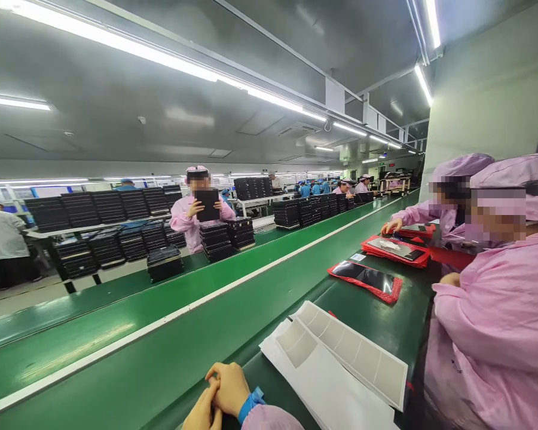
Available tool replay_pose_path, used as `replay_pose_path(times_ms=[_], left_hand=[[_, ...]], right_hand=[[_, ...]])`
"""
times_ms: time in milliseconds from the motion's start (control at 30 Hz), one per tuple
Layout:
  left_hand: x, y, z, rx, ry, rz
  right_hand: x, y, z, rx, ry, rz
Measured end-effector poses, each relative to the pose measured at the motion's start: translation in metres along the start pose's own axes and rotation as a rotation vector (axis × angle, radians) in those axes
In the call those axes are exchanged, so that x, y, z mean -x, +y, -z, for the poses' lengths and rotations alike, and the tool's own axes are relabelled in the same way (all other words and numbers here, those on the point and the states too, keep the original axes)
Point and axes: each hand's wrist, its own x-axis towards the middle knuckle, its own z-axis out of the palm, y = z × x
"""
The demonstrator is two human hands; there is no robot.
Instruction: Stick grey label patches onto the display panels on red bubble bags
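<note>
Head view: red trays (367, 289) lay far along the green bench (305, 292); white sheets (332, 364) beside clasped hands (222, 391), fingers (219, 379) interlaced.

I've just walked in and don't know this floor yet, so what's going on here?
In a factory hall, the camera wearer's clasped hands, a blue wristband on one wrist, rest at a green workbench beside a pile of white sheets with grey squares. A co-worker's hand in a pink sleeve is over red-edged trays. Across the green conveyor, another worker holds up a black tablet-like panel among stacks of similar panels.
</note>
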Motion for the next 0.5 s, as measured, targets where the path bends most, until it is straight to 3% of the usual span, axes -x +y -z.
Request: replay_pose_path(times_ms=[500], left_hand=[[0.0008, -0.005, -0.004, 0.077, 0.046, 0.007]], right_hand=[[0.0016, -0.005, 0.0048, 0.036, 0.006, 0.017]])
